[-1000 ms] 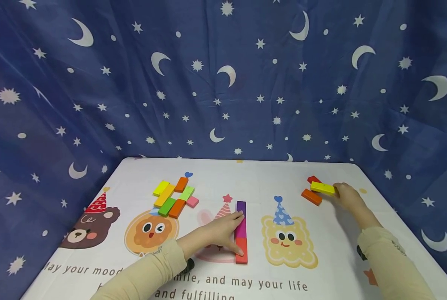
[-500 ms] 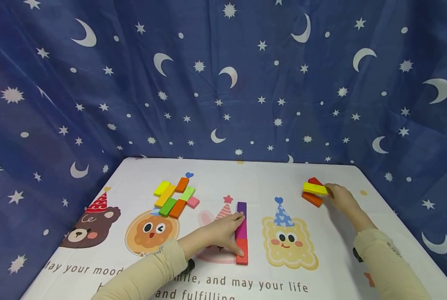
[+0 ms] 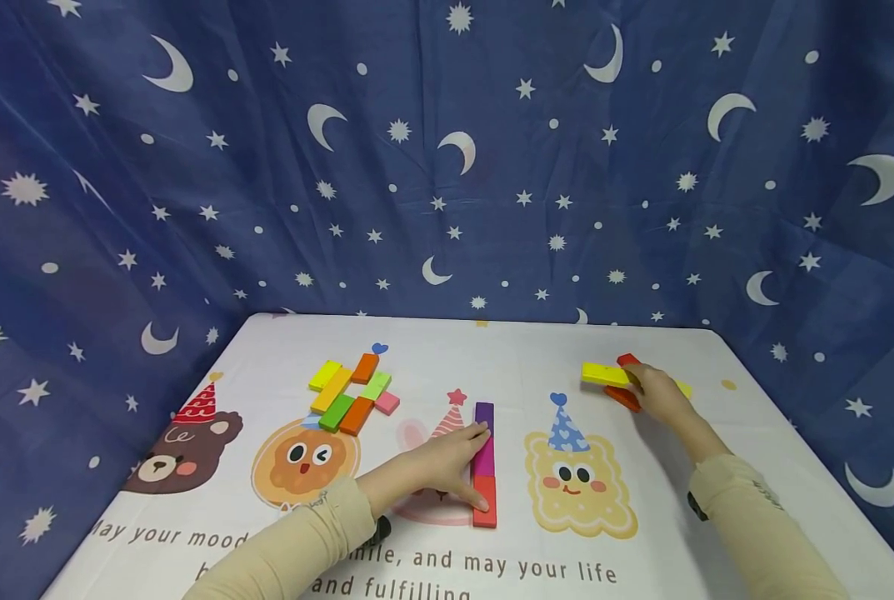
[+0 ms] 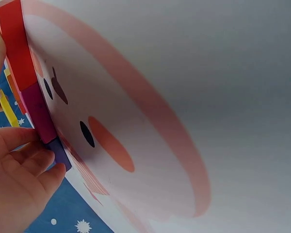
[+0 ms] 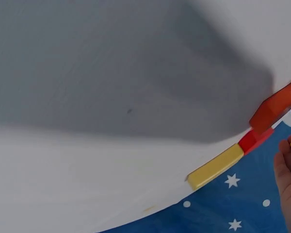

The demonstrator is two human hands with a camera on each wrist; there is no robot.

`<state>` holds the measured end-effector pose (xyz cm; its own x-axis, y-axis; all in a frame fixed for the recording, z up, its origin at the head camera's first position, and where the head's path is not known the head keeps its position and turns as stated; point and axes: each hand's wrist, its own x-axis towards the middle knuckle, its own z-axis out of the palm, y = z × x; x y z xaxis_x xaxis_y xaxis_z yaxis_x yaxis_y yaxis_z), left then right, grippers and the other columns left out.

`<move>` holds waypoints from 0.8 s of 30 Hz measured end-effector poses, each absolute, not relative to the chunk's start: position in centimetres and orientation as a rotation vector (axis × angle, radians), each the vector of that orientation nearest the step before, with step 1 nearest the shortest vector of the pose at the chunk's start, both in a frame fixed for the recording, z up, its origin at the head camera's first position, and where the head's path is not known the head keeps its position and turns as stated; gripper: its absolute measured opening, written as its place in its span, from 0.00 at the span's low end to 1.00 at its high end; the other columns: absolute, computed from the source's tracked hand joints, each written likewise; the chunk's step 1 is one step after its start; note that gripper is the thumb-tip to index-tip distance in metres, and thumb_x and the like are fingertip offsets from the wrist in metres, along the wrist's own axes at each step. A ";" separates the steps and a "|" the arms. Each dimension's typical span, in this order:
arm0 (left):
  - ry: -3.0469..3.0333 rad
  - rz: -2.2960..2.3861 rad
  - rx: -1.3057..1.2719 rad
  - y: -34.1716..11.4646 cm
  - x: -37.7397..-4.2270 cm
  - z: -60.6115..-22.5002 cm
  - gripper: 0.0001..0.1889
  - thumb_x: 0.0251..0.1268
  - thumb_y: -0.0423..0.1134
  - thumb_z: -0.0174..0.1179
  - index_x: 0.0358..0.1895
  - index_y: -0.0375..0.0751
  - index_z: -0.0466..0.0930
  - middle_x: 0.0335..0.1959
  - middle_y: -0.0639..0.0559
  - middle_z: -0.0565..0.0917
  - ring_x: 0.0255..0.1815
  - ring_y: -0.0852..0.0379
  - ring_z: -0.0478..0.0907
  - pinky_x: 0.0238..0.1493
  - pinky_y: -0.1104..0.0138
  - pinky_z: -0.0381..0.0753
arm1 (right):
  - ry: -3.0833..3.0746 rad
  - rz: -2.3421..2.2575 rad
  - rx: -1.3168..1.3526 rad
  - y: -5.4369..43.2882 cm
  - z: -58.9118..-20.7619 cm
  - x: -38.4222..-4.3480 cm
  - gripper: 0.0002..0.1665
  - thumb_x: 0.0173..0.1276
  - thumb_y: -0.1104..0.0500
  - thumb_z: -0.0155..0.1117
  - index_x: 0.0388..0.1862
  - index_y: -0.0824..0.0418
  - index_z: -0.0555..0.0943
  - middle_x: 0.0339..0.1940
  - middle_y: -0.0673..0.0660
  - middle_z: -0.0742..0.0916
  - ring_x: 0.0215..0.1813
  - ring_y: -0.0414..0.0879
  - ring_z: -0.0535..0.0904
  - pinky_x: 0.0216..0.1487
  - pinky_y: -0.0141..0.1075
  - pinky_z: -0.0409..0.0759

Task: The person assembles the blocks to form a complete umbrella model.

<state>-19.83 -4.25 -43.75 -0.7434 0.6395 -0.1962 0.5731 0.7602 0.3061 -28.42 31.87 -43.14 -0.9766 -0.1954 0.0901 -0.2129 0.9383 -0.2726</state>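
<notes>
Blue curtain point(image 3: 447, 167) behind a white printed cloth point(image 3: 506, 358) — the left hand point(image 3: 441, 467) on a row of blocks point(image 3: 484, 460), the right hand point(image 3: 660, 400) with a yellow block point(image 3: 602, 374).
On the cloth's left part lies a flat cluster of seven blocks point(image 3: 358, 412) in yellow, orange, green and pink, well apart from both hands. The left hand is spread wide along the row near the cloth's middle, thumb at the red block point(image 3: 486, 490), fingers at the purple and magenta end. The right hand pinches its yellow block by one end, over to the right — in the head view that block covers part of an orange block point(image 3: 623, 398). A second yellow block point(image 5: 216, 167) lies end to end with another red block point(image 5: 254, 141).
</notes>
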 end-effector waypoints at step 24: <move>2.658 0.338 0.944 -4.3 -19.7 -43.6 0.56 0.42 0.64 0.69 0.72 0.38 0.55 0.75 0.48 0.56 0.75 0.54 0.54 0.72 0.64 0.59 | -3.011 0.487 0.461 27.3 -43.8 -28.5 0.22 0.64 0.68 0.61 0.57 0.75 0.73 0.51 0.71 0.82 0.51 0.61 0.78 0.56 0.54 0.76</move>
